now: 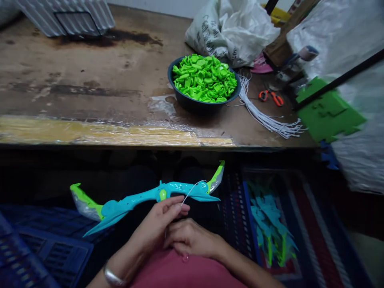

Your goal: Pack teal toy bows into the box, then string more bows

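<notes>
A blue toy bow with lime-green tips lies crosswise just beyond my hands, over the dark space below the bench. From near its right tip a thin white cord curves down to my left hand, which pinches it between thumb and fingers. My left fingers also lie against the lower edge of the bow's middle. My right hand is closed close to my lap, just below the left one. A bit of cord runs down between the two hands into its curled fingers, which are partly hidden.
On the wooden bench stand a dark bowl heaped with green plastic pieces, a bundle of white cords, orange-handled cutters and a white sack. Blue crates flank my lap; the right crate holds several blue-green bows.
</notes>
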`<state>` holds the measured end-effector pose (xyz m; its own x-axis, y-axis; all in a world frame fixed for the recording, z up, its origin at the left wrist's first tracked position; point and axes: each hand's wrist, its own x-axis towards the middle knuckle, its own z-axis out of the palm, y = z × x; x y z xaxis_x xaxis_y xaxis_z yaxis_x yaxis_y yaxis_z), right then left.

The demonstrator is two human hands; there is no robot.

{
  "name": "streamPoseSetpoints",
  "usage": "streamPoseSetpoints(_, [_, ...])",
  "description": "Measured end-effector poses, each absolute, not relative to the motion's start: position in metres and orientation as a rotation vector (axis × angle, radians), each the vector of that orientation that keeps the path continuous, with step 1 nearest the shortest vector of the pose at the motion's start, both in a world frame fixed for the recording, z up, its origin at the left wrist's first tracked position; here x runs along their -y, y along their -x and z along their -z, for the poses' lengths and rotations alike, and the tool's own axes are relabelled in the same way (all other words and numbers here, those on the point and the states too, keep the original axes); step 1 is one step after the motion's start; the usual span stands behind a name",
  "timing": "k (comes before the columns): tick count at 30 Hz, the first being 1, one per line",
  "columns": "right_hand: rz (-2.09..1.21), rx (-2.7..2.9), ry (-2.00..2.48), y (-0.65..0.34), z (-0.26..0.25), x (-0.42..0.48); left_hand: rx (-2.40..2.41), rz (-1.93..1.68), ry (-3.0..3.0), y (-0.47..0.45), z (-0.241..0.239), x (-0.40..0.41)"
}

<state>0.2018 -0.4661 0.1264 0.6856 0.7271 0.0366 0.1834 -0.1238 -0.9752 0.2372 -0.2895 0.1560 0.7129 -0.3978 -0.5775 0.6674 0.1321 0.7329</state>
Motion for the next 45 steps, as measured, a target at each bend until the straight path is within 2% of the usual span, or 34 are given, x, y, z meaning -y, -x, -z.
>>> streamPoseSetpoints(2, [-0.651, 0.539, 1.583, -0.201, -0.125, 0.470, -0.244, 0.761, -1.158, -0.246, -0.162, 0.301])
streamPoseSetpoints(4, [-0.605, 0.172, 1.423, -0.203, -0.128, 0.479, -0.069, 0.805, -1.284, -0.248, -0.167, 0.301])
streamPoseSetpoints(9, [-0.248, -0.522, 0.741, -0.227, -0.147, 0.507, 0.406, 0.967, -1.833, -0.232, -0.165, 0.278])
streamPoseSetpoints(13, [0.037, -0.627, 0.682, -0.244, -0.157, 0.528, 0.460, 1.029, -1.983, -0.220, -0.149, 0.259])
streamPoseSetpoints(18, [0.225, -0.642, 0.800, -0.253, -0.171, 0.545, 0.573, 1.091, -2.033, -0.219, -0.133, 0.250])
streamPoseSetpoints(23, [0.296, -0.677, 0.877, -0.255, -0.186, 0.559, 0.685, 1.109, -2.064, -0.230, -0.137, 0.254])
streamPoseSetpoints(26, [0.320, -0.690, 0.974, -0.245, -0.202, 0.574, 0.712, 0.951, -2.027, -0.252, -0.147, 0.270])
streamPoseSetpoints(29, [0.426, -0.704, 1.184, -0.227, -0.221, 0.594, 0.570, 0.664, -1.821, -0.287, -0.150, 0.310])
streamPoseSetpoints(32, [0.626, -0.687, 1.511, -0.208, -0.233, 0.609, 0.202, 0.634, -1.463, -0.327, -0.134, 0.369])
streamPoseSetpoints(35, [0.665, -0.658, 1.837, -0.202, -0.229, 0.607, 0.025, 0.825, -1.259, -0.355, -0.112, 0.423])
streamPoseSetpoints(39, [0.574, -0.512, 2.014, -0.217, -0.211, 0.592, 0.118, 1.052, -1.127, -0.359, -0.106, 0.456])
streamPoseSetpoints(45, [0.813, -0.190, 2.415, -0.243, -0.198, 0.582, 0.296, 0.921, -1.114, -0.331, -0.128, 0.452])
